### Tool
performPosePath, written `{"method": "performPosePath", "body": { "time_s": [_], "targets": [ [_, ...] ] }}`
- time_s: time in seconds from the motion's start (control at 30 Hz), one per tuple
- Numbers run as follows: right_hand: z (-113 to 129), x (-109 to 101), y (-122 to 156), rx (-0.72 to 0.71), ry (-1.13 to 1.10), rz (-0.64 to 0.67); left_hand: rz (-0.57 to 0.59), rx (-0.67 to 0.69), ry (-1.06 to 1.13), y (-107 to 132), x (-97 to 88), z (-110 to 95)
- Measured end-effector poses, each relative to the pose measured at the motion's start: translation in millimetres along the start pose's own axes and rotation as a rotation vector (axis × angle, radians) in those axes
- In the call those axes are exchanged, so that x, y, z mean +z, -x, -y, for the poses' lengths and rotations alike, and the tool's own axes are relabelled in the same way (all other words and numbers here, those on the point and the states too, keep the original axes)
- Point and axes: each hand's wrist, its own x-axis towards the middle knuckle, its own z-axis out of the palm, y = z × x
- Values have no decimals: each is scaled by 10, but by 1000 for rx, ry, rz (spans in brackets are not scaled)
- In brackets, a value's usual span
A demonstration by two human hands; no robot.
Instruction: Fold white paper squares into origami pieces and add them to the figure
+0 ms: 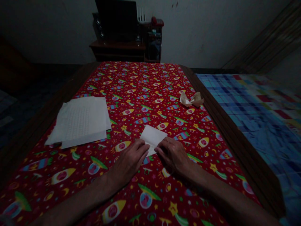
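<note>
A small folded sheet of white paper (pixel 153 135) lies on the red patterned cloth in front of me. My left hand (pixel 131 158) has its fingers closed together on the paper's lower left edge. On the lower right side, the fingers of my right hand (pixel 172 153) are bent and pinch the paper's edge. Both hands rest low on the cloth, with a short gap between them where a fold line shows. The thumbs are partly hidden.
A stack of white sheets (pixel 82 121) with faint print lies to the left. Two folded paper shapes (pixel 191 99) stand at the right. The red cloth (pixel 141 84) covers a brown-edged table (pixel 225 125). Beyond it stands a cabinet (pixel 117 46) with a dark screen (pixel 117 20).
</note>
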Motion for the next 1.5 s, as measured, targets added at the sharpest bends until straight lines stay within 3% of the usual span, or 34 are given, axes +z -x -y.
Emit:
{"method": "performPosePath", "body": {
  "time_s": [0.17,0.4,0.63,0.77,0.9,1.03,1.2,1.5],
  "targets": [
    [14,9,-7,-4,14,-18,-17,152,-172,47,18,-20],
    [-8,56,17,2,46,-16,-7,260,-340,70,25,2],
    [4,53,5,0,73,-27,-14,277,-399,81,26,-17],
    [-11,79,22,-36,134,-63,45,275,-445,78,3,-36],
    [38,75,105,-234,231,-83,75,274,-506,69,-21,-65],
    [96,23,244,-403,270,29,77,274,-526,84,-24,-75],
    [36,-49,396,-379,286,188,105,279,-504,150,-24,-36],
    [-63,-92,518,-354,279,151,104,284,-484,248,-170,36]
  ]
}}
